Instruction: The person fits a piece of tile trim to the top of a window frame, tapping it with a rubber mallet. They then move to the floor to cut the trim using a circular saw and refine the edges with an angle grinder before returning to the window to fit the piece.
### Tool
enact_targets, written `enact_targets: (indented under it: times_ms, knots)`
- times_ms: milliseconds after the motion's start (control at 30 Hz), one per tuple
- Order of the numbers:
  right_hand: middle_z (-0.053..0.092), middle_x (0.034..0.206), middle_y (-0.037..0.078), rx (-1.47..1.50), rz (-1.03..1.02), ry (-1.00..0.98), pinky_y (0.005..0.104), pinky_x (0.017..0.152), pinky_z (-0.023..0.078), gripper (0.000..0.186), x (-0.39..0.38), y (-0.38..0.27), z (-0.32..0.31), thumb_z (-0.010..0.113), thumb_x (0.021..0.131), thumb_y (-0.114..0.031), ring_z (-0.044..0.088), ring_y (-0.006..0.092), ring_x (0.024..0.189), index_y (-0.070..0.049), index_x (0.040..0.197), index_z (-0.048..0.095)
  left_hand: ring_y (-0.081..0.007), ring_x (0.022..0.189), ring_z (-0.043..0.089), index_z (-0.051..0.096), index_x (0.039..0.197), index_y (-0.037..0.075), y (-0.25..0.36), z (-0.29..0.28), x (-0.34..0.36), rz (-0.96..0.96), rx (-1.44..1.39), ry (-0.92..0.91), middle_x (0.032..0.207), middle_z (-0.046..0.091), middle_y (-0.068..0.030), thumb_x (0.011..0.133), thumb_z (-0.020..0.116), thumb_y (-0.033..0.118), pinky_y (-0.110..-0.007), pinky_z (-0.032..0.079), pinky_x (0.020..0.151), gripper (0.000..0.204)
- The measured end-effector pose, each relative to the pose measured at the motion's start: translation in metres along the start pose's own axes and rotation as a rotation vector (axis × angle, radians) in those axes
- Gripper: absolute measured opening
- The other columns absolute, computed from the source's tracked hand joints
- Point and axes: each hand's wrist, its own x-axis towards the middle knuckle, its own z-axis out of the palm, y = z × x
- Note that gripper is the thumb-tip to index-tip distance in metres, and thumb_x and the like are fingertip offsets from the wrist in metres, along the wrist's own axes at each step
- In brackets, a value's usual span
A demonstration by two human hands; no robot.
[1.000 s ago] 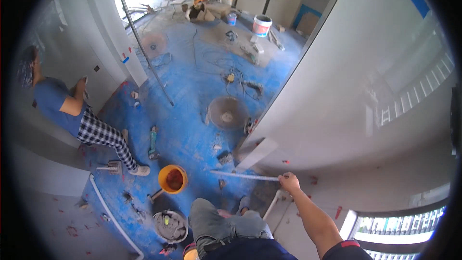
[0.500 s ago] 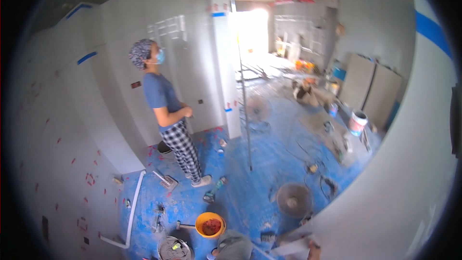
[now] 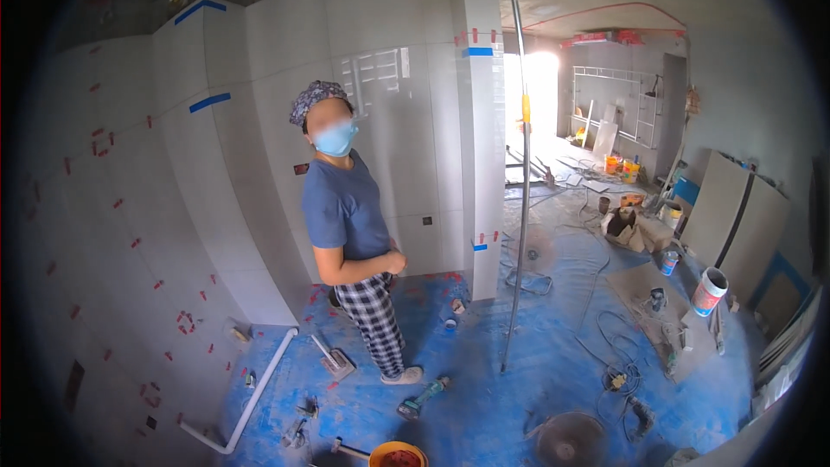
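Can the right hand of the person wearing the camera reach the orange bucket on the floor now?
Probably not. Neither of the wearer's hands shows in the picture, and the orange bucket sits far below on the blue floor covering, at the bottom edge of the view. The camera looks from high up, so the bucket seems well out of arm's reach.

Interior room under renovation, a tiling site; large pale wall tiles [image 3: 380, 78] carry red spacer clips [image 3: 101, 142] and blue tape marks [image 3: 210, 102]; blue protective sheeting [image 3: 484, 380] covers the floor; a power tool [image 3: 422, 399], an orange bucket [image 3: 398, 454], a white pipe [image 3: 251, 398], cables and spare tile slabs [image 3: 724, 199] lie about; a masked co-worker [image 3: 354, 233] stands by the wall; a tall metal pole [image 3: 521, 164] stands upright.
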Motion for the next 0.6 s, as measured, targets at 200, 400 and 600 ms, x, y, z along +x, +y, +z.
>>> enact_targets:
  times_ms: [200, 400, 600]
  knots:
    - [0.063, 0.128, 0.012, -0.213, -0.143, -0.054, 0.0485, 0.085, 0.051, 0.048, -0.034, 0.035, 0.0, 0.066, 0.09, -0.047, 0.064, 0.0267, 0.11, -0.013, 0.123, 0.064, -0.0381, 0.083, 0.068, 0.072, 0.09, 0.003, -0.008, 0.024, 0.039, 0.127, 0.064, -0.056, 0.089, 0.07, -0.0202, 0.09, 0.058, 0.046, -0.053, 0.053, 0.074, 0.046]
    - [0.073, 0.109, 0.015, -0.111, -0.068, -0.145, 0.0403, 0.086, 0.055, 0.042, -0.098, -0.027, -0.098, 0.064, 0.091, -0.042, 0.071, 0.0279, 0.101, -0.011, 0.117, 0.072, -0.0405, 0.084, 0.067, 0.073, 0.085, 0.003, 0.075, 0.055, 0.097, 0.385, 0.031, -0.018, 0.09, 0.07, -0.0206, 0.087, 0.063, 0.045, -0.054, 0.053, 0.076, 0.043]
    - [0.065, 0.093, 0.011, 0.289, 0.1, 0.499, 0.0382, 0.071, 0.054, 0.03, -0.253, -0.099, -0.209, 0.059, 0.095, -0.033, 0.064, 0.0185, 0.08, -0.005, 0.1, 0.064, -0.0328, 0.109, 0.062, 0.059, 0.119, 0.0, 0.229, 0.083, 0.138, 0.983, -0.171, -0.085, 0.117, 0.064, -0.0217, 0.092, 0.055, 0.03, -0.045, 0.048, 0.093, 0.041]
